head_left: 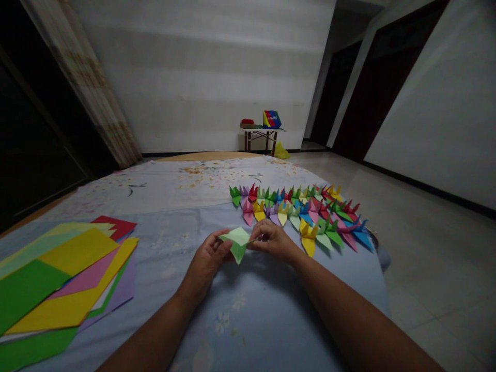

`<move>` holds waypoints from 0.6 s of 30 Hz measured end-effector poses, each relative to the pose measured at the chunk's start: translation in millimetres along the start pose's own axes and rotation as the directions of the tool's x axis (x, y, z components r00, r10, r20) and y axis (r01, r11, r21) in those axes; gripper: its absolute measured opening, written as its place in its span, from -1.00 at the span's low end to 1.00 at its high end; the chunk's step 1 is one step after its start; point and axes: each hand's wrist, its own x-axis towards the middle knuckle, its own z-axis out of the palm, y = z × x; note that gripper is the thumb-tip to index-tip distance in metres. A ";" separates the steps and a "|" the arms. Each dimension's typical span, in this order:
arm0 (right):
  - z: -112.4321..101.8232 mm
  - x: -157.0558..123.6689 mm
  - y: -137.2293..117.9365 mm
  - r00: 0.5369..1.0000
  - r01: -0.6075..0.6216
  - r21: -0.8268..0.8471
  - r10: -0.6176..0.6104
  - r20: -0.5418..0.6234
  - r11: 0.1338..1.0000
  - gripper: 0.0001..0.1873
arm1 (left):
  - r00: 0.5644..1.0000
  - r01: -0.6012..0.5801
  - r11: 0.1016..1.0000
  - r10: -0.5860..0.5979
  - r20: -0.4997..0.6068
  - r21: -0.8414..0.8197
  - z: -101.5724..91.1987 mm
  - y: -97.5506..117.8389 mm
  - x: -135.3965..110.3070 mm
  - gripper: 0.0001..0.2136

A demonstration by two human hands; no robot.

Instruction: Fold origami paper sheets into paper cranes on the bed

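Observation:
Between my two hands is a light green folded paper [237, 241], raised above the blue part of the tablecloth, with a pointed flap hanging down toward me. My left hand [211, 254] is closed on its left corner, the thumb lying in front. My right hand [271, 240] pinches its right corner between thumb and curled fingers. Just beyond and right of my right hand stand rows of folded paper cranes [309, 236] in yellow, green, pink, blue, red and purple. Part of the paper's edges is hidden by my fingers.
A loose pile of coloured paper sheets [85, 253] lies at the left. The flowered tablecloth [163, 181] covers the table, whose right edge drops to a tiled floor [418, 248]. By the far wall, a small table [263, 130] carries a colourful box [272, 119].

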 end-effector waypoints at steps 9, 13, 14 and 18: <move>4.4 -0.5 2.4 0.980 -0.198 0.153 0.199 0.011 0.968 -0.68 | 0.999 -0.010 0.989 0.015 -0.030 0.148 0.0 -1.2 0.1 -0.50; 10.1 -0.4 3.8 0.982 -0.152 0.115 0.163 -0.093 0.982 -0.71 | 1.000 -0.017 0.972 0.018 0.001 0.234 3.5 -2.8 -2.5 -0.44; 11.5 -0.8 3.7 0.982 -0.146 0.096 0.155 -0.106 0.985 -0.73 | 1.000 -0.022 0.968 0.017 0.022 0.251 4.4 -3.3 -3.2 -0.43; 15.8 -4.1 -0.2 0.986 -0.113 0.002 0.113 -0.122 0.994 -0.82 | 0.997 -0.036 0.953 0.014 0.073 0.302 7.7 -3.0 -5.4 -0.51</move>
